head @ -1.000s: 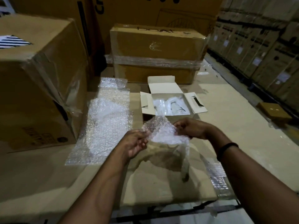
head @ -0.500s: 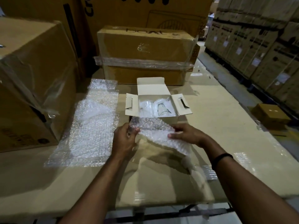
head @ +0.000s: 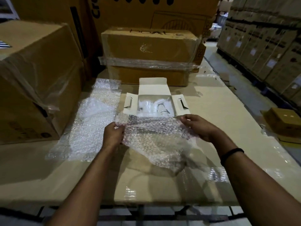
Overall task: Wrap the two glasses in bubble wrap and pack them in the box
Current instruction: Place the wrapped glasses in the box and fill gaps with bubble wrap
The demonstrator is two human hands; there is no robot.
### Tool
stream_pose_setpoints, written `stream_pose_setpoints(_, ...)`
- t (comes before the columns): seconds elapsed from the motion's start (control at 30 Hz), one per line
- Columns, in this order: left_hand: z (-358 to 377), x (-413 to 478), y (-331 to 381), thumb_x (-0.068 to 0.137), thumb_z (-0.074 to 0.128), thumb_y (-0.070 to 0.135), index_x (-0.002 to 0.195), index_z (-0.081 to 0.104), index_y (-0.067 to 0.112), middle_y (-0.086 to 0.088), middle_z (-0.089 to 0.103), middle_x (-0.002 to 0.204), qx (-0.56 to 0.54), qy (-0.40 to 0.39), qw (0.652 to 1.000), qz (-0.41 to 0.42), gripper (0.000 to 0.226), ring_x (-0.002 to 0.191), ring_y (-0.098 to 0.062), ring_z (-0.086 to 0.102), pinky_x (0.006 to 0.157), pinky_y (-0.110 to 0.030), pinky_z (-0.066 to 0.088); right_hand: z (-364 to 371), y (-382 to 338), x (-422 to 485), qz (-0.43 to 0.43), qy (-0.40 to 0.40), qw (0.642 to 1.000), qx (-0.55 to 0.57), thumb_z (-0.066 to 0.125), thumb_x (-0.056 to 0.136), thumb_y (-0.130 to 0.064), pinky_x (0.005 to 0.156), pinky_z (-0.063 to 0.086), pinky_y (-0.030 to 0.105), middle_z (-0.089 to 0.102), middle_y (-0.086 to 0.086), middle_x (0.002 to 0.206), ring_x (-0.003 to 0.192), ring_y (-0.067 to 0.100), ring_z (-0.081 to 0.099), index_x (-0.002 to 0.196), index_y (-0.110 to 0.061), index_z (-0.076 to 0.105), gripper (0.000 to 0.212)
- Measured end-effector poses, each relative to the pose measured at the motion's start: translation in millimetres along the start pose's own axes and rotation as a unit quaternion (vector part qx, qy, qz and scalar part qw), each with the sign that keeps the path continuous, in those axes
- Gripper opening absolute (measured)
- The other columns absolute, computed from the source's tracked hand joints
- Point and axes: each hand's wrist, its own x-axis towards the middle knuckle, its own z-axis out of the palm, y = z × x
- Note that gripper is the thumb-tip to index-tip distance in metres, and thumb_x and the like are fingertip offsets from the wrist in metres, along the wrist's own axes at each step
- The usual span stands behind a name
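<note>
The person is holding a loose sheet of bubble wrap (head: 154, 136) stretched between both hands, just in front of the small white box (head: 153, 88). The left hand (head: 114, 136) is gripping the sheet's left edge, its fingers (head: 119, 128) curled closed round the plastic with the thumb pinching from above. The right hand (head: 198, 128) is grasping the right edge, its fingers (head: 187, 118) bent and pinching the wrap close to the box's near right corner. The sheet's far edge is overlapping the near rim of the box, while its near part is sagging in crumpled folds toward the table (head: 219, 108).

The white box is sitting open on the table, its lid flap standing up at the back and its two side flaps spread outward. Inside it, two wrapped bundles (head: 146, 106) are lying side by side; the glass itself is hard to make out through the wrapping.

To the left of the box a second bubble wrap sheet (head: 91, 124) is lying flat on the table. Farther left a large brown carton (head: 37, 79) is standing, and behind the box another carton bound with clear film (head: 149, 54) is resting. Well to the right of the box a small brown carton (head: 283, 123) is sitting low down, with stacked cartons (head: 268, 46) lining the aisle beyond. A dark wristband (head: 231, 154) is circling the right wrist.
</note>
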Motion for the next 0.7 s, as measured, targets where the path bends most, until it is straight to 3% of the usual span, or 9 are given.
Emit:
stream_pose_setpoints(0.07,-2.4,1.4,-6.3,0.093,0.062,0.018,0.078,0.059,0.013,-0.006,0.058,0.066,0.021,0.017,1.000,-0.015,0.016,0.052,-0.019,0.050,0.049,-0.024,0.041,-5.7,11.1,-1.9,0.056,-0.061,0.996,0.020,0.074,0.078,-0.046,0.072,0.051,0.038,0.063,0.007,0.122,0.102,0.025,0.062,0.129,-0.019,0.057,0.060)
stream_pose_setpoints(0.1,-4.0,2.0,-9.4,0.092,0.063,0.019,0.079,0.060,0.014,-0.007,0.060,0.067,0.032,0.022,0.999,-0.018,0.015,0.052,-0.020,0.052,0.050,-0.026,0.041,-6.7,18.5,-3.9,0.078,-0.074,0.994,0.004,0.078,0.075,-0.038,0.070,0.052,0.037,0.060,0.006,0.126,0.105,0.024,0.063,0.133,-0.020,0.053,0.066)
stream_pose_setpoints(0.17,-6.4,2.8,-13.9,0.092,0.064,0.020,0.081,0.061,0.012,-0.010,0.063,0.069,0.054,0.021,0.998,-0.025,0.013,0.054,-0.023,0.055,0.054,-0.031,0.044,-6.9,32.3,-7.0,0.096,-0.073,0.992,-0.025,0.078,0.076,-0.015,0.058,0.052,0.029,0.062,0.007,0.118,0.092,0.019,0.067,0.135,-0.017,0.051,0.064)
stream_pose_setpoints(0.27,-10.1,0.1,-18.8,0.092,0.065,0.015,0.088,0.064,0.006,-0.012,0.066,0.068,0.064,-0.010,0.997,-0.040,0.010,0.050,-0.022,0.056,0.052,-0.030,0.044,-10.8,40.4,-7.2,0.090,0.008,0.995,0.031,0.071,0.080,0.004,0.047,0.051,0.026,0.067,0.017,0.091,0.058,0.016,0.062,0.129,-0.009,0.055,0.053)
stream_pose_setpoints(0.37,-13.2,-7.3,-22.8,0.091,0.067,0.014,0.084,0.065,0.005,-0.011,0.066,0.061,0.089,-0.030,0.995,-0.035,0.011,0.044,-0.019,0.058,0.047,-0.028,0.047,-17.4,40.0,-1.5,0.083,0.071,0.994,0.025,0.072,0.079,0.004,0.055,0.052,0.031,0.067,0.016,0.092,0.066,0.020,0.062,0.125,-0.008,0.057,0.050)
stream_pose_setpoints(0.43,-13.9,-10.2,-27.9,0.089,0.067,0.017,0.080,0.065,0.014,-0.008,0.067,0.063,0.127,-0.009,0.992,-0.023,0.010,0.046,-0.017,0.062,0.045,-0.026,0.048,-15.3,40.4,5.2,0.070,0.103,0.984,-0.125,0.077,0.078,-0.004,0.056,0.052,0.031,0.065,0.012,0.094,0.067,0.024,0.061,0.124,-0.012,0.057,0.051)
stream_pose_setpoints(0.5,-14.8,-13.3,-31.9,0.087,0.069,0.021,0.085,0.066,0.019,-0.006,0.071,0.074,0.156,0.006,0.988,-0.015,0.004,0.056,-0.017,0.066,0.052,-0.028,0.051,-2.6,39.0,4.5,0.037,0.163,0.907,-0.386,0.077,0.081,-0.020,0.077,0.052,0.036,0.062,0.011,0.118,0.092,0.030,0.062,0.129,-0.021,0.056,0.052)
stream_pose_setpoints(0.57,-18.1,-15.7,-34.8,0.085,0.074,0.020,0.099,0.063,0.020,-0.005,0.070,0.089,0.151,-0.016,0.988,-0.011,0.017,0.061,-0.012,0.065,0.052,-0.025,0.049,22.6,42.9,-6.7,-0.066,0.204,0.818,-0.533,0.065,0.088,-0.035,0.098,0.040,0.040,0.050,0.008,0.140,0.121,0.031,0.049,0.134,-0.028,0.052,0.049)
stream_pose_setpoints(0.7,-25.3,-18.6,-38.9,0.077,0.076,-0.003,0.125,0.054,0.026,0.000,0.064,0.108,0.103,-0.089,0.991,-0.009,0.060,0.082,-0.028,0.067,0.061,-0.040,0.056,76.9,77.4,-32.1,-0.148,0.091,0.788,-0.590,0.044,0.088,-0.064,0.117,0.016,0.051,0.019,0.002,0.161,0.147,0.027,0.019,0.150,-0.033,0.026,0.071)
